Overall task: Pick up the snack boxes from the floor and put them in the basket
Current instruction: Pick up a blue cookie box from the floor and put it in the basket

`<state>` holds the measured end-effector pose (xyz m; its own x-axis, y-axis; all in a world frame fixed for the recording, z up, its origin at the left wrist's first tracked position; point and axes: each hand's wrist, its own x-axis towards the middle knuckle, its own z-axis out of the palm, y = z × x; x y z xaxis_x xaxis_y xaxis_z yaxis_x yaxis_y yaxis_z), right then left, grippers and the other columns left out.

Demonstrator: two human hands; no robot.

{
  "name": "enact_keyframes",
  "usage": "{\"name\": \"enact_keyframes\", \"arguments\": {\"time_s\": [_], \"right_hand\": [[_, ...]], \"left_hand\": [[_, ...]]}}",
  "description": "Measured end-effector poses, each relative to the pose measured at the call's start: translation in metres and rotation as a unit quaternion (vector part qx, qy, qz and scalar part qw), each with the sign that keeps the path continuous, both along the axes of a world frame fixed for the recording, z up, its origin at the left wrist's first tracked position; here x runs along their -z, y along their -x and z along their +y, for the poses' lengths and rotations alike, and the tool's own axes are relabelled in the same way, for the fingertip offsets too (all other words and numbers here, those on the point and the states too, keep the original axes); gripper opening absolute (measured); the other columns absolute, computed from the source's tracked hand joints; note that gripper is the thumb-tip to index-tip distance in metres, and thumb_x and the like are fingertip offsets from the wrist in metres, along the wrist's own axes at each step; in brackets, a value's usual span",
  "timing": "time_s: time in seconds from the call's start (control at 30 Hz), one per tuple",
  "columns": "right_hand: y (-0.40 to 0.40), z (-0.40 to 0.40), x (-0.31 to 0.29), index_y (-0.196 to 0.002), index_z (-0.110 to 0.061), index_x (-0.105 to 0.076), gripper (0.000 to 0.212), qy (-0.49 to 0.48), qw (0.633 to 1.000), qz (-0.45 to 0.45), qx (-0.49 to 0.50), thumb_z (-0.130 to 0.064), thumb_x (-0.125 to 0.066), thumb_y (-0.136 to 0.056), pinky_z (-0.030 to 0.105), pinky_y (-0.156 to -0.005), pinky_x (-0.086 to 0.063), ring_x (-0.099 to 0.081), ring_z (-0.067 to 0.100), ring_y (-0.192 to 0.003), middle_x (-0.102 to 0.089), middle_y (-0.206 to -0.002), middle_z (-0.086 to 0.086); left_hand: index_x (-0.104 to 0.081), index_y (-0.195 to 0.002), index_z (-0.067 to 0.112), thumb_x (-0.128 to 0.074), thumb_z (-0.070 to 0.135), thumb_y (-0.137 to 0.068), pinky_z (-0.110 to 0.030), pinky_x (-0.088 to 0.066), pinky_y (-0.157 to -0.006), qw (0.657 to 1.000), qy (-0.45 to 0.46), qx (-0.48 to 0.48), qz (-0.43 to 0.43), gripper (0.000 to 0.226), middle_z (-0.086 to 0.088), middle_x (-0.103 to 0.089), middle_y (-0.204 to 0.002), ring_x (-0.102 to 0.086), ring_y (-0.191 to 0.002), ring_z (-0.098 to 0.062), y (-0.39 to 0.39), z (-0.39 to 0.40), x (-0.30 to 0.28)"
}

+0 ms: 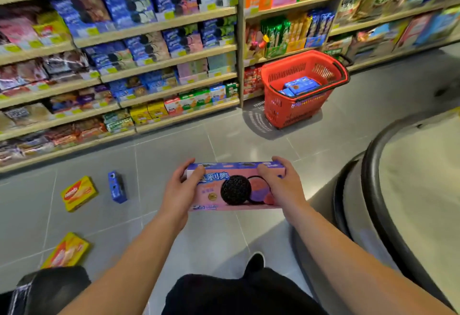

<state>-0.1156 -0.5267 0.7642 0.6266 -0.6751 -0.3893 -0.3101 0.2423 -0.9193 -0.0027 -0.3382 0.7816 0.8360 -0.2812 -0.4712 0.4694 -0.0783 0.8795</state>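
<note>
Our left hand [180, 191] and right hand [281, 185] grip the ends of a pink cookie box [235, 186] at centre, yellow boxes [78, 193] on the floor at nine o'clock, the red basket [302, 109] at one o'clock.

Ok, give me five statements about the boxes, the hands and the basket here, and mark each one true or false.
1. Both hands hold the pink cookie box, the left hand at one end and the right hand at the other. True.
2. The red basket is empty. False: blue boxes already lie inside it.
3. Two yellow boxes are on the floor, one beyond the other. True.
4. The small blue box on the floor sits inside the basket. False: it stands on the tiles beside the farther yellow box.
5. The basket hangs from a shelf. False: it stands on the floor before the shelves.
</note>
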Motion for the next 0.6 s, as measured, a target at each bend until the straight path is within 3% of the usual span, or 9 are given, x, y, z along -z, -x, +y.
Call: {"name": "enact_keyframes", "arguments": {"time_s": [0.1, 0.23, 0.4, 0.5, 0.6], "right_hand": [[-0.047, -0.048, -0.005, -0.118, -0.031, -0.055, 0.071, -0.001, 1.0, 0.003, -0.004, -0.056, -0.078, -0.056, 0.047, -0.087, -0.056, -0.068, 0.025, -0.098, -0.069, -0.104, -0.001], [-0.107, -0.103, 0.005, -0.12, -0.027, -0.055, 0.057, 0.003, 1.0, 0.012, 0.004, -0.042, -0.081, -0.072, 0.044, -0.087, -0.056, -0.068, 0.024, -0.095, -0.069, -0.103, 0.002], [-0.193, -0.174, 0.02, -0.123, -0.02, -0.055, 0.051, 0.007, 0.999, 0.025, 0.032, -0.033, -0.077, -0.08, 0.012, -0.059, -0.047, -0.065, 0.005, -0.075, -0.067, -0.097, -0.003], [-0.252, -0.219, 0.019, -0.119, -0.02, -0.054, 0.043, -0.002, 0.998, 0.036, 0.052, -0.029, -0.075, -0.083, 0.011, -0.045, -0.045, -0.062, -0.003, -0.056, -0.064, -0.094, -0.002], [-0.301, -0.257, 0.013, -0.114, -0.022, -0.055, 0.039, 0.004, 0.995, 0.051, 0.088, -0.027, -0.076, -0.082, 0.011, -0.047, -0.047, -0.063, 0.003, -0.063, -0.066, -0.093, -0.003]], "left_hand": [[-0.057, -0.123, 0.032, -0.069, 0.027, -0.087, -0.046, -0.059, -0.071, 1.0, -0.004, 0.004, 0.003, 0.039, -0.01, -0.07, -0.107, -0.073, -0.079, -0.024, -0.047, -0.045, -0.003], [-0.058, -0.123, 0.031, -0.069, 0.027, -0.087, -0.039, -0.059, -0.063, 1.0, -0.008, 0.008, 0.002, 0.038, -0.011, -0.068, -0.107, -0.073, -0.078, -0.025, -0.113, -0.102, 0.004], [-0.059, -0.121, 0.032, -0.071, 0.029, -0.085, -0.048, -0.059, -0.072, 0.999, -0.003, 0.041, 0.026, 0.038, -0.014, -0.065, -0.113, -0.073, -0.081, -0.028, -0.21, -0.179, 0.025], [-0.057, -0.122, 0.032, -0.07, 0.029, -0.086, -0.047, -0.059, -0.071, 0.996, -0.007, 0.079, 0.027, 0.039, -0.014, -0.063, -0.113, -0.073, -0.08, -0.028, -0.283, -0.233, 0.029], [-0.052, -0.127, 0.034, -0.07, 0.034, -0.085, -0.046, -0.06, -0.072, 0.991, -0.021, 0.126, 0.029, 0.045, -0.01, -0.061, -0.113, -0.073, -0.081, -0.026, -0.347, -0.286, 0.031]]}}
